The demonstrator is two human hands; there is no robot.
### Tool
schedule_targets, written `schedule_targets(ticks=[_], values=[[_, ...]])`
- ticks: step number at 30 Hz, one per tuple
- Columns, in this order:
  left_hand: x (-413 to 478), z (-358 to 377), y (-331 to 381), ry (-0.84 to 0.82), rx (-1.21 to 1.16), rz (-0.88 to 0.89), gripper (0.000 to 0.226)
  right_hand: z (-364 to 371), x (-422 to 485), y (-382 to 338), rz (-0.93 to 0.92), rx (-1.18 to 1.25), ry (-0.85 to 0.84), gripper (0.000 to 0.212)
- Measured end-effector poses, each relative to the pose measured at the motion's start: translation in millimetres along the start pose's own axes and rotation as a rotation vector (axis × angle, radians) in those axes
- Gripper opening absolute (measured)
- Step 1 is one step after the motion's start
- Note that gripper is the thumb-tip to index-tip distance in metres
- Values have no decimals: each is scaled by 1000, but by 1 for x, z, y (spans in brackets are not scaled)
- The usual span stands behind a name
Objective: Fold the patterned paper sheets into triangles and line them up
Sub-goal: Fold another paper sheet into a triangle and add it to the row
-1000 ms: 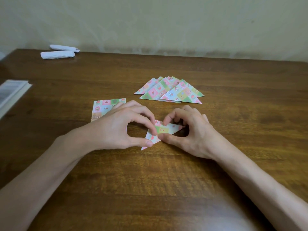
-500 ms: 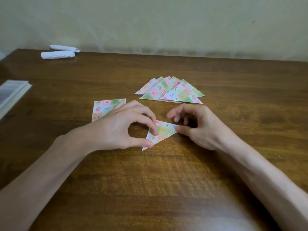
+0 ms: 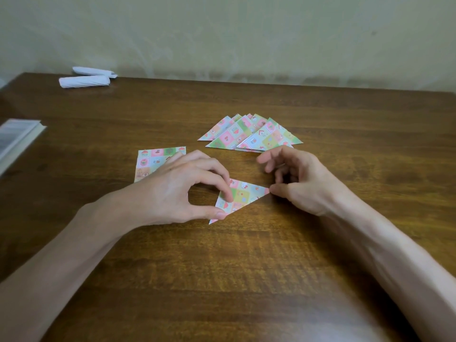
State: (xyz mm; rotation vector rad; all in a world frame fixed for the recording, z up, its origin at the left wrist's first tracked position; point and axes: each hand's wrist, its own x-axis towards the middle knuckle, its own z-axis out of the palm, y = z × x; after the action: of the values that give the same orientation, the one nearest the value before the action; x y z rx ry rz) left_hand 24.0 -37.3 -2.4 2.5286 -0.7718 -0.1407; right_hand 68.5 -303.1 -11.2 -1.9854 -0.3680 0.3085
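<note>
A folded patterned triangle (image 3: 244,196) lies flat on the wooden table (image 3: 246,272) in front of me. My left hand (image 3: 180,191) holds its left part, with the index fingertip on top and the thumb at the lower left corner. My right hand (image 3: 301,178) touches the triangle's right tip with the thumb, while its other fingers hang loosely curled above the table. Behind them lies an overlapping row of several folded triangles (image 3: 249,135). A flat patterned sheet (image 3: 154,160) lies to the left, partly hidden by my left hand.
Two white rolled papers (image 3: 85,80) lie at the far left corner near the wall. A book or stack of pages (image 3: 14,140) sits at the table's left edge. Bare wood stretches across the front and the right side.
My right hand has slid right along the triangle to its right tip and lifted its fingers, uncovering most of the paper. My left hand has stayed in place.
</note>
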Motion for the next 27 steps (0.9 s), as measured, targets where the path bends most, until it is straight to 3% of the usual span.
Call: schedule_targets(ticks=[7, 11, 14, 20, 23, 27], values=[[-1, 0, 1, -15, 7, -37, 38, 4, -6, -2, -37, -136, 21, 53], [1, 0, 0, 62, 13, -114, 58, 9, -18, 1, -156, -334, 39, 27], [0, 1, -1, 52, 51, -131, 64, 16, -23, 4, -200, -500, 60, 38], [1, -1, -1, 24, 85, -177, 83, 21, -22, 3, -230, -600, 151, 49], [1, -2, -1, 12, 101, -207, 88, 21, -22, 2, -219, -549, 141, 33], [-1, -3, -3, 12, 100, -198, 77, 17, -20, -1, -149, -418, 119, 11]])
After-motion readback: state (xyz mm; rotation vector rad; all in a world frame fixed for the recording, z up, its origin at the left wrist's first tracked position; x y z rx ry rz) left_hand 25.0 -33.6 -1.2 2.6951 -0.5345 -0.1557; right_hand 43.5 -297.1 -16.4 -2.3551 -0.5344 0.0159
